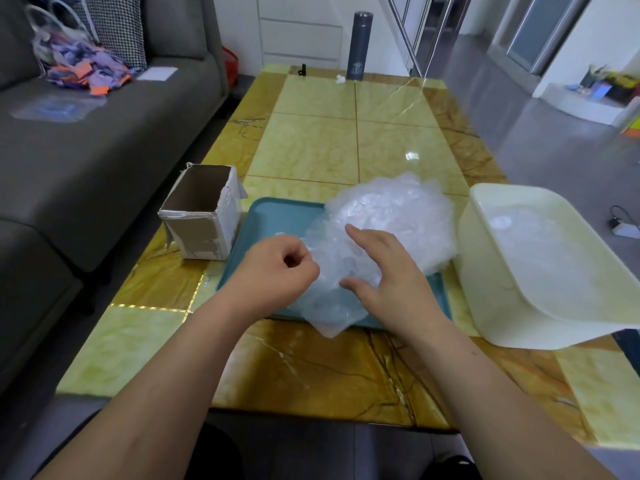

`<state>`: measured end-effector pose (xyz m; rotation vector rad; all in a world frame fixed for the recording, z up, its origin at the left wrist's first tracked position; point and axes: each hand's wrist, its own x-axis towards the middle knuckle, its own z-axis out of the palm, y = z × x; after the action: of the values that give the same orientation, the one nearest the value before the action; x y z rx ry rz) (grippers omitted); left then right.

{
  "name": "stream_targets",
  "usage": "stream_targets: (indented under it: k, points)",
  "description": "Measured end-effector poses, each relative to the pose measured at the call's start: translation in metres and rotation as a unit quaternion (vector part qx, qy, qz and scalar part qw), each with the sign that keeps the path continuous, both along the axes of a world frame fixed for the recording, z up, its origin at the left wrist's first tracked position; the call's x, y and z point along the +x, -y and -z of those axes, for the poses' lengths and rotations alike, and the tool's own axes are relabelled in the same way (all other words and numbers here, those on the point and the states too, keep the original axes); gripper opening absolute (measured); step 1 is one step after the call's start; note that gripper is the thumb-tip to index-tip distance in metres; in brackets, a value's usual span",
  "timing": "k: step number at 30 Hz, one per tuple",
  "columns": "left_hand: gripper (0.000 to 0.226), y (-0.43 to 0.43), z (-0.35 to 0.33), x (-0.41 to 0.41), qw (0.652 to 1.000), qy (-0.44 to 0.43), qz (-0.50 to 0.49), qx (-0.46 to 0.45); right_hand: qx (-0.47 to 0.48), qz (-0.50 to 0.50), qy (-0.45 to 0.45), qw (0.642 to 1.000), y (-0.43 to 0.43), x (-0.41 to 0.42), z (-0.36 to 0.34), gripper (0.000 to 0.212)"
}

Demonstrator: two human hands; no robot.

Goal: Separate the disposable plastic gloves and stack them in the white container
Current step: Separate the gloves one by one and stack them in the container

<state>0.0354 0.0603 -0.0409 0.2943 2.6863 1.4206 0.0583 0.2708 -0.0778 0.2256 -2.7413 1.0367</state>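
Note:
A crumpled heap of clear plastic gloves [391, 216] lies on a teal tray [273, 220] in front of me. My left hand [277, 268] is curled at the heap's left edge and pinches a bit of the thin plastic. Spread over the near part of the heap, my right hand [384, 268] rests on it with its index finger straight and its thumb on the plastic. To the right stands the white container [512, 292], with several flattened clear gloves [519, 226] inside it.
An open cardboard box [202, 211] stands left of the tray, near the table's left edge. A dark flask [359, 46] stands at the far end of the yellow marble table [311, 150]. A grey sofa [86, 140] runs along the left.

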Motion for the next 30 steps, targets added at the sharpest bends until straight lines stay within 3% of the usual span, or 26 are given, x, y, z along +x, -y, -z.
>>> stream_targets:
  k: [2, 6, 8, 10, 12, 14, 18, 20, 24, 25, 27, 30]
  points:
    - [0.021, 0.003, -0.004, 0.002, 0.998, 0.026, 0.036, 0.045, -0.024, 0.0, -0.018, 1.0, 0.003, 0.002, -0.005, 0.063]
    - [0.055, 0.005, -0.005, 0.006, 0.993, 0.054, 0.093, 0.045, -0.111, 0.032, -0.024, 0.993, 0.009, 0.01, -0.02, 0.013]
    - [0.066, 0.005, -0.002, 0.006, 0.995, 0.021, 0.102, -0.002, -0.146, 0.06, -0.024, 0.987, 0.011, 0.013, -0.029, 0.015]
    - [0.049, 0.002, 0.0, 0.005, 0.994, -0.064, 0.08, -0.021, -0.201, 0.076, -0.016, 0.977, 0.01, 0.018, -0.038, 0.012]
    - [0.015, 0.0, -0.001, 0.003, 0.993, -0.11, 0.036, 0.019, -0.251, 0.066, -0.002, 0.966, 0.007, 0.022, -0.044, 0.013]
    - [0.008, 0.002, -0.005, 0.001, 0.992, -0.063, 0.012, 0.104, -0.323, 0.043, 0.008, 0.945, 0.005, 0.025, -0.05, 0.016]
    - [0.027, 0.007, -0.015, 0.004, 0.966, 0.026, 0.009, 0.256, -0.469, 0.011, 0.023, 0.883, 0.005, 0.026, -0.06, 0.021]
    - [0.009, 0.006, -0.014, 0.003, 0.952, 0.053, 0.002, 0.302, -0.523, 0.028, 0.052, 0.85, 0.007, 0.024, -0.065, 0.023]
    - [0.009, 0.001, -0.008, 0.002, 0.945, 0.091, -0.023, 0.313, -0.48, 0.046, 0.216, 0.849, 0.001, 0.021, -0.069, 0.062]
    - [0.012, -0.002, -0.007, 0.004, 0.948, 0.097, -0.022, 0.304, -0.46, 0.029, 0.264, 0.847, 0.001, 0.023, -0.069, 0.063]
    - [0.016, -0.008, -0.008, 0.008, 0.95, 0.112, -0.017, 0.291, -0.437, 0.003, 0.301, 0.848, 0.001, 0.026, -0.066, 0.042]
    - [0.016, -0.013, -0.01, 0.013, 0.96, 0.114, -0.007, 0.255, -0.44, 0.036, 0.25, 0.862, 0.002, 0.023, -0.059, 0.019]
